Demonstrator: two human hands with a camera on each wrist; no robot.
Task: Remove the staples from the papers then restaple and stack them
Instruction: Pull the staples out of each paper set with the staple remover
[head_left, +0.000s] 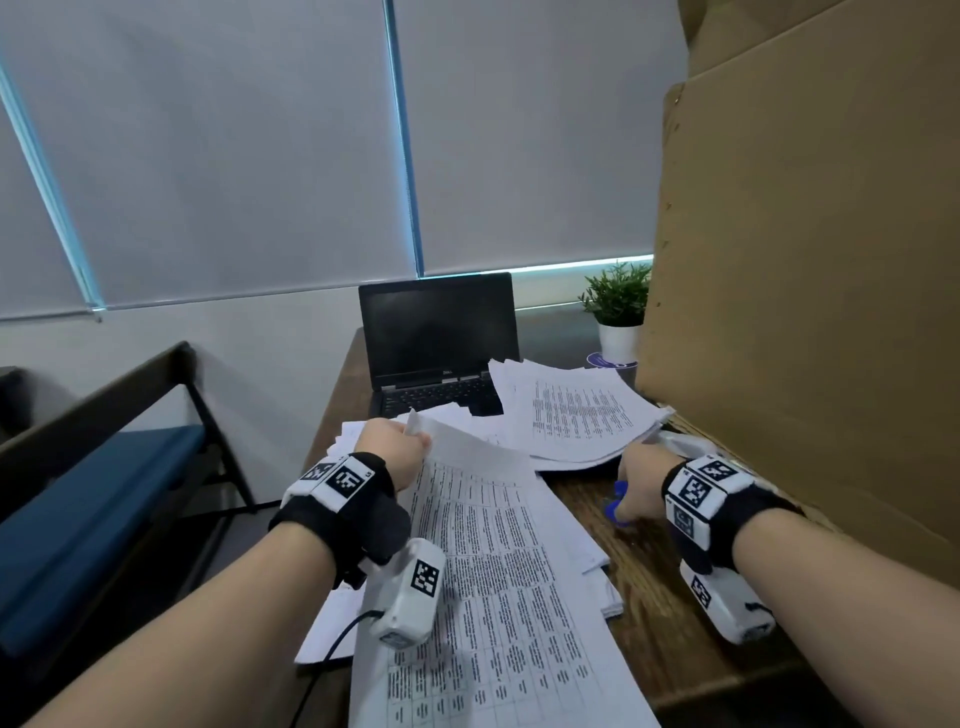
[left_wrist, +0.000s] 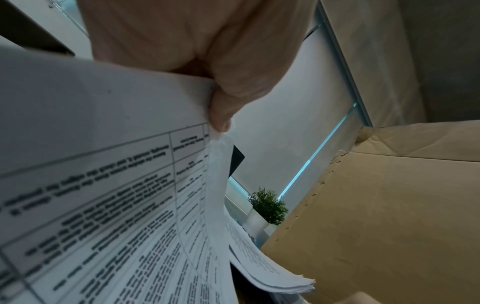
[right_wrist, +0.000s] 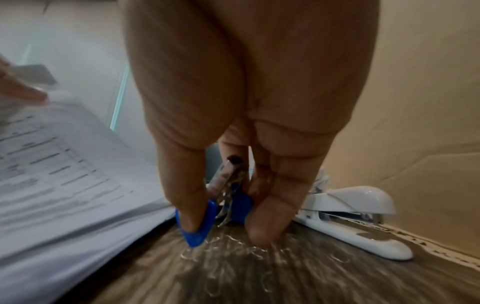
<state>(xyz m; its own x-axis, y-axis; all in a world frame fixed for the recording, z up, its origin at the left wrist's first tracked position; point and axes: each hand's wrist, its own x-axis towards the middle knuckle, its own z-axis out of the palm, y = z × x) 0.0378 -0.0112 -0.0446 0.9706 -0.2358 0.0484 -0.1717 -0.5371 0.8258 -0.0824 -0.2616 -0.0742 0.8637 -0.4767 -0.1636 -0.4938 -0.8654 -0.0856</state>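
The printed packet (head_left: 498, 551) lies down the middle of the wooden desk (head_left: 660, 618), its far corner lifted and pinched between the thumb and fingers of the left hand (head_left: 395, 441). The right hand (head_left: 636, 483) is at the desk surface just right of the packet, thumb and fingers curled round the blue staple remover (right_wrist: 207, 216) — its metal claws point down among loose pulled staples (right_wrist: 233, 246) scattered on the wood.

The step in hand looks like taking up the remover to pull this packet's staple. To do it well, keep the corner raised and taut, so the claws can slide under the staple's crown without snagging paper; squeeze steadily, not with a jerk, or the top sheet may tear. Whether a staple sits in the pinched corner cannot be seen.

The white stapler (right_wrist: 363, 222) lies just behind the right hand against the cardboard sheet (head_left: 810, 312) — handy for restapling. A second paper stack (head_left: 576, 415) rests beyond, overlapping the laptop (head_left: 439, 343).
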